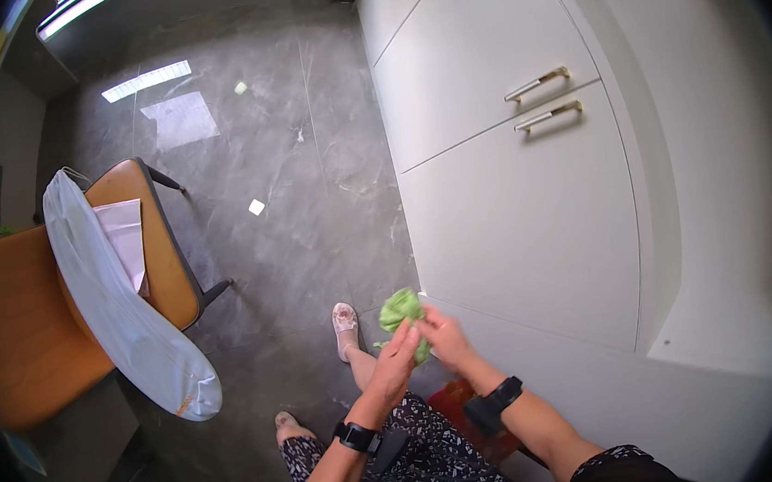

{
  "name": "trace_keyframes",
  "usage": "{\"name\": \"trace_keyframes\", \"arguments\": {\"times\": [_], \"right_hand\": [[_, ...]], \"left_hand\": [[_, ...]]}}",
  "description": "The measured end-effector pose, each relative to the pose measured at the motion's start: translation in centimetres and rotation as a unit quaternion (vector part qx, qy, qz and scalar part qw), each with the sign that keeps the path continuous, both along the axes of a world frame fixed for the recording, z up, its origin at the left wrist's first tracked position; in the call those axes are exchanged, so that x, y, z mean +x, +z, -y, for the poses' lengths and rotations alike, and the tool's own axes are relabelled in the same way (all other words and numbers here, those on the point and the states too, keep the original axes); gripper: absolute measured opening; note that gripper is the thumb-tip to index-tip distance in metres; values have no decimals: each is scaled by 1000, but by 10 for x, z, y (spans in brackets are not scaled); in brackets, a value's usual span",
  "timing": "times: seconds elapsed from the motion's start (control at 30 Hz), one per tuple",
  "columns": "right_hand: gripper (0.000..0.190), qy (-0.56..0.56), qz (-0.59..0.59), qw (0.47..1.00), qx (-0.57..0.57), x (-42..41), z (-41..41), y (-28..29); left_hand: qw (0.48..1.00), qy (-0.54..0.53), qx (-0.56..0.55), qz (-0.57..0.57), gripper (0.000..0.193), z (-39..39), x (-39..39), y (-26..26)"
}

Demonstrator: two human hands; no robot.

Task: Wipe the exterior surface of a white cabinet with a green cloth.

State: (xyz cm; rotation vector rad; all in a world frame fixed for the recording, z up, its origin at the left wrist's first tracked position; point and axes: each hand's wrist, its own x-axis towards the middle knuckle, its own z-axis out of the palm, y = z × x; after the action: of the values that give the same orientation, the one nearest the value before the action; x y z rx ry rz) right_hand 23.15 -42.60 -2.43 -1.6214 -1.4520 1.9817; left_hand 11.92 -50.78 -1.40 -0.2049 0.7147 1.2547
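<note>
A crumpled light-green cloth (399, 308) is held between my two hands, out in front of my legs and above the floor. My left hand (395, 364) pinches it from below, fingertips close to those of the other hand. Gripping the cloth's right side is my right hand (446, 338), its fingers curled and slightly blurred. Part of the cloth hangs below the fingers, and a thin bit sticks out at the left. My hands hide its middle.
White cabinet doors (510, 229) with metal handles (548, 116) stand at the right. On the left, an orange chair (25, 331) bears a long pale fabric bag (121, 315) and a pinkish folded sheet (125, 242). A red seat (457, 401) is partly hidden behind my right forearm.
</note>
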Motion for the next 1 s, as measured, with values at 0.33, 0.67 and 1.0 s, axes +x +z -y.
{"name": "trace_keyframes", "arguments": {"times": [0.33, 0.67, 1.0], "right_hand": [[37, 230, 454, 636, 580, -3, -227, 141], [50, 371, 725, 266, 515, 10, -284, 25], [46, 568, 545, 382, 483, -85, -409, -148]], "left_hand": [[982, -12, -10, -186, 33, -131, -135, -13], [969, 51, -165, -176, 27, -198, -264, -133], [955, -3, -258, -145, 26, -219, -251, -232]]}}
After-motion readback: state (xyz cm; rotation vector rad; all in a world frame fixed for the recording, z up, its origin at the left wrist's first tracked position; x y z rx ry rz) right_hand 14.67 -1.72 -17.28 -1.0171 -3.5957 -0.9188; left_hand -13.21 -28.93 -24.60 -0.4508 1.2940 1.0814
